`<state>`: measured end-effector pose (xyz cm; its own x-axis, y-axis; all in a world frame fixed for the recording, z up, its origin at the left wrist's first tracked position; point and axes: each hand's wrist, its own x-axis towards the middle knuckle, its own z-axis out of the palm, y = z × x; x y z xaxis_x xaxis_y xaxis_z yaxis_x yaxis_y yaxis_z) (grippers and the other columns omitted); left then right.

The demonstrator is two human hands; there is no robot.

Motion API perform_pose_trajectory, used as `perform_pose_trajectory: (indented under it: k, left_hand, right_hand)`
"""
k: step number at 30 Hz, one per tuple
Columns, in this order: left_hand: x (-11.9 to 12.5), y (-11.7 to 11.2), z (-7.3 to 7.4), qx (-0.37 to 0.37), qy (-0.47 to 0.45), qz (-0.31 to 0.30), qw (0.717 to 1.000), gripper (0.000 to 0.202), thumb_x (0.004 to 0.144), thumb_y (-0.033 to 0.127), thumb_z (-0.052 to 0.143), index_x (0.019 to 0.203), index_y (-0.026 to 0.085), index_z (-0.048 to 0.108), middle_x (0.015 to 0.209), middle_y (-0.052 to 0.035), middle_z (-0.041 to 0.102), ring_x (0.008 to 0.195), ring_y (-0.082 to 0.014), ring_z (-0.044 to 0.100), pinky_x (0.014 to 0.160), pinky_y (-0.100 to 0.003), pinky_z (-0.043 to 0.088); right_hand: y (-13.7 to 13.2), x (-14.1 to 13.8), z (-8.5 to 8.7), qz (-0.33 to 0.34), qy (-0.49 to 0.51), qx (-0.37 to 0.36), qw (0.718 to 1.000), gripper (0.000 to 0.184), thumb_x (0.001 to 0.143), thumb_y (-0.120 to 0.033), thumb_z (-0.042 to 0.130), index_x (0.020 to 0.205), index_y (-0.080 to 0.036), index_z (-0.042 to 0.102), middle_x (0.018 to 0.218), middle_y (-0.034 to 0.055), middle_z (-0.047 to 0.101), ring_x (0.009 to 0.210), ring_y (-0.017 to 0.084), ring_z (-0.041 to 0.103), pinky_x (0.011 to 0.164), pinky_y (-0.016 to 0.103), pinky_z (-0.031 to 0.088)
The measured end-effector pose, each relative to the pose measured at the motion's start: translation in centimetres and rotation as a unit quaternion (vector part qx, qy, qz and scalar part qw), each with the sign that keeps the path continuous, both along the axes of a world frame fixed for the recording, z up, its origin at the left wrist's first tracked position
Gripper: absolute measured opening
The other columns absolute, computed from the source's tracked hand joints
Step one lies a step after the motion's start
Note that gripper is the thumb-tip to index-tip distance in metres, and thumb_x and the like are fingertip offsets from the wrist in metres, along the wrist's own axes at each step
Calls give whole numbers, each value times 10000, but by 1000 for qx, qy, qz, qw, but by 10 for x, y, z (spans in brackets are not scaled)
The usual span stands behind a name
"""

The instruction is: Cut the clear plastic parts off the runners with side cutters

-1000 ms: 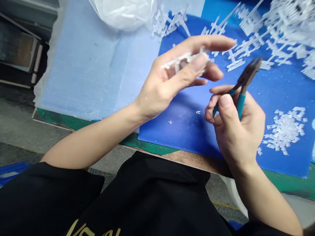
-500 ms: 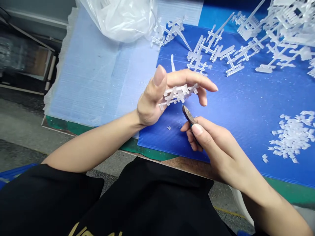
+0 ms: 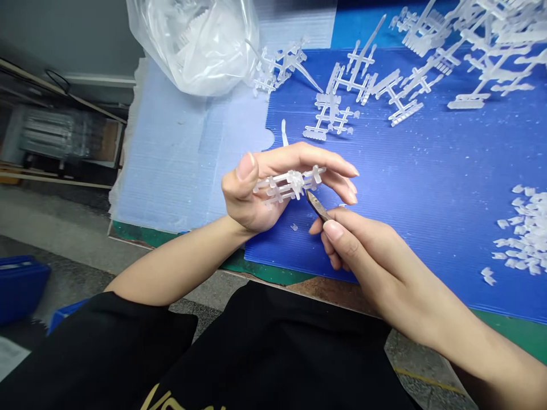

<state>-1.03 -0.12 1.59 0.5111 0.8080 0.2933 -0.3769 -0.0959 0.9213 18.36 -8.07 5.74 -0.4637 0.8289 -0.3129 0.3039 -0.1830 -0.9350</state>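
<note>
Above the near edge of the blue corrugated sheet [image 3: 427,188], I see the left hand [image 3: 265,191] half curled, thumb and fingers pinching a white plastic sprue [image 3: 290,185] that lies across its palm side. Just below the sprue, the right hand [image 3: 363,245] is closed round a pair of nippers [image 3: 317,205], their tip meeting the sprue's underside; whether the blades are parted I cannot tell. Loose sprues [image 3: 333,108] lie farther back.
</note>
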Motion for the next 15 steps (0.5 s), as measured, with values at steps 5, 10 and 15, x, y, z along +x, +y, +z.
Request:
perform_pose_trajectory:
  k: [5, 10, 15]
  left_hand:
    - [0, 1, -2, -5, 16, -10, 1000, 906, 946, 921, 284, 1111, 229, 845, 955, -59, 833, 939, -301, 812, 898, -500, 668]
    - [1, -3, 2, -43, 40, 14, 998, 939, 840, 1002, 380, 971, 197, 846, 898, -90, 813, 893, -320, 813, 911, -528, 667]
    - [3, -6, 4, -54, 49, 27, 997, 911, 849, 979, 400, 928, 187, 841, 858, -104, 796, 865, -328, 803, 891, -550, 659]
  right_hand:
    - [-1, -1, 2, 6, -7, 3, 1000, 472, 1182, -523, 330, 846, -227, 479, 798, -33, 560, 763, 145, 535, 744, 354, 379]
    - [-2, -2, 2, 6, -6, 0, 1000, 478, 1182, -524, 326, 847, -227, 495, 812, -31, 576, 776, 142, 547, 737, 344, 385]
    - [-2, -2, 2, 1, -8, 0, 1000, 458, 1182, -510, 345, 851, -227, 490, 792, -36, 560, 748, 137, 523, 726, 339, 390]
